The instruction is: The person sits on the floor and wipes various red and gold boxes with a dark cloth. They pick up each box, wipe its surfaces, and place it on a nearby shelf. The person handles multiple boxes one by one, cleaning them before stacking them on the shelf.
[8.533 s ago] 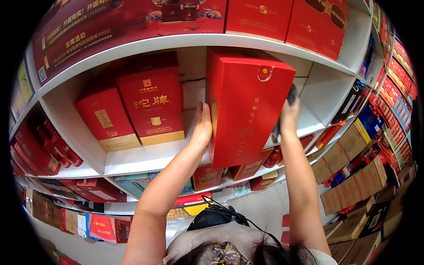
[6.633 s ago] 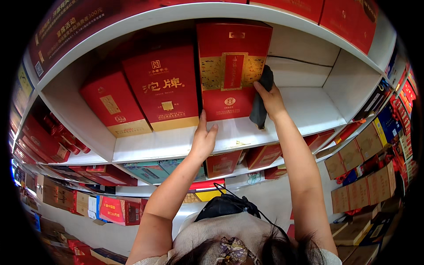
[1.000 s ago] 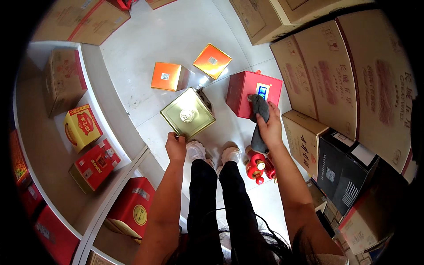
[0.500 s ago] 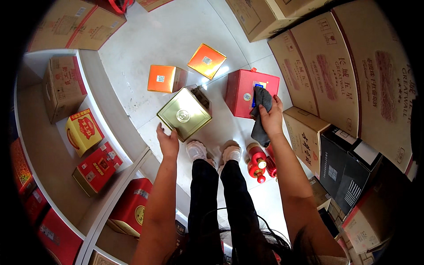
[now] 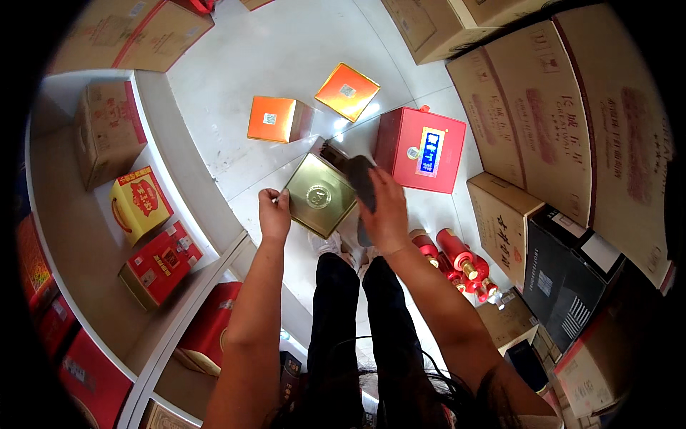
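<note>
Left hand (image 5: 274, 214), curled, touches corner of smooth, square gold box (image 5: 319, 194) between hands; cannot tell if gripping. Right hand (image 5: 386, 214), apart, clamped on matte grey cloth (image 5: 362, 184).

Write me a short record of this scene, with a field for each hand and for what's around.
Left hand: at the left corner of a gold-topped box, apparently touching it; how firmly is unclear
Right hand: holds a dark grey cloth at the box's right side
Beyond the box: two orange boxes on the pale floor
To its right: a red box; nearer the person, red bottles, exact count unclear
Far left: a shelf bearing a yellow box
Far right: stacked brown cartons
</note>
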`<action>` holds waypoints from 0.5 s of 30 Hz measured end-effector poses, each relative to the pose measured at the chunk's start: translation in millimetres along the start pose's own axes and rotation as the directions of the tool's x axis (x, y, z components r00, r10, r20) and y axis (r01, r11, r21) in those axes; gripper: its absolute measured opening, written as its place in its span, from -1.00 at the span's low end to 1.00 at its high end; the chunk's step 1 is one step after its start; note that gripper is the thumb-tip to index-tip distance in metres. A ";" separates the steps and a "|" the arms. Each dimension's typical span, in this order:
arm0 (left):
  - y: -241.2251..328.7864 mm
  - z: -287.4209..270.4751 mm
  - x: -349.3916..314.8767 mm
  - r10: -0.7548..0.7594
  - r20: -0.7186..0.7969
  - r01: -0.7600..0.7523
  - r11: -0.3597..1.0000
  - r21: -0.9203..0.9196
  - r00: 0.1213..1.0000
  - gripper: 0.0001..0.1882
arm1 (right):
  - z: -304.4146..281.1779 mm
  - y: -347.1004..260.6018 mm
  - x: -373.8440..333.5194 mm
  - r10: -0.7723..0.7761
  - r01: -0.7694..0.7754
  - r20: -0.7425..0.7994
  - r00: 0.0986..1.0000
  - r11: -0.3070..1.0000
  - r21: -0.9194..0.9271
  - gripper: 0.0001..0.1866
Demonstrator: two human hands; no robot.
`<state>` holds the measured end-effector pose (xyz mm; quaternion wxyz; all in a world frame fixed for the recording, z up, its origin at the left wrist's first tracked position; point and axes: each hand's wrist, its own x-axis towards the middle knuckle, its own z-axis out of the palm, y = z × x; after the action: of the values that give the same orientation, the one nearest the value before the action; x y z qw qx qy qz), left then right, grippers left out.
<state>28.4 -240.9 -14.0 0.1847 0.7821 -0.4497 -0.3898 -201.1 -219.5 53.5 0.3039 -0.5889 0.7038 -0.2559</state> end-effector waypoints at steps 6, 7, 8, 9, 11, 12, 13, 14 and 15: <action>-54.3 7.3 -17.9 0.152 0.090 -0.168 0.965 0.201 0.984 -0.67 | 60.3 -18.1 3.1 -0.188 0.232 0.183 0.965 0.936 -0.263 -0.29; -57.3 5.6 -16.9 0.015 0.293 -0.087 0.968 0.235 0.956 -0.60 | 68.8 -13.3 -0.3 -0.239 0.289 0.200 0.950 0.918 -0.272 -0.28; -57.1 7.0 -20.3 0.020 0.267 -0.072 0.980 0.187 0.963 -0.60 | 70.5 -14.8 -5.4 -0.287 0.341 0.217 0.933 0.898 -0.279 -0.30; -56.3 11.2 -24.8 0.023 0.241 -0.058 0.989 0.138 0.970 -0.59 | 73.9 -13.5 -10.0 -0.328 0.380 0.215 0.920 0.882 -0.280 -0.32; -46.9 10.0 -29.2 0.021 0.225 -0.038 0.997 0.072 0.974 -0.59 | 78.9 -8.0 -18.2 -0.411 0.457 0.209 0.887 0.842 -0.285 -0.36; -42.0 9.3 -30.3 0.022 0.218 -0.030 0.999 0.037 0.976 -0.59 | 77.6 -5.3 -22.5 -0.439 0.506 0.258 0.860 0.797 -0.329 -0.44; -43.7 10.6 -30.4 -0.004 0.226 -0.005 0.999 0.038 0.974 -0.59 | 75.3 -2.2 -27.8 -0.474 0.560 0.307 0.825 0.758 -0.335 -0.46; -44.5 9.2 -29.8 -0.025 0.229 0.016 0.999 0.040 0.973 -0.59 | 72.6 -0.5 -33.3 -0.511 0.616 0.352 0.784 0.713 -0.336 -0.48; -39.9 9.2 -29.9 -0.044 0.235 0.036 0.999 0.039 0.971 -0.59 | 70.2 3.7 -38.1 -0.542 0.667 0.396 0.741 0.664 -0.339 -0.49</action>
<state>34.9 -194.0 -32.1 0.1088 0.7423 -0.4594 -0.4756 -147.8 -181.5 7.6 0.1423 -0.8727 0.4586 -0.0885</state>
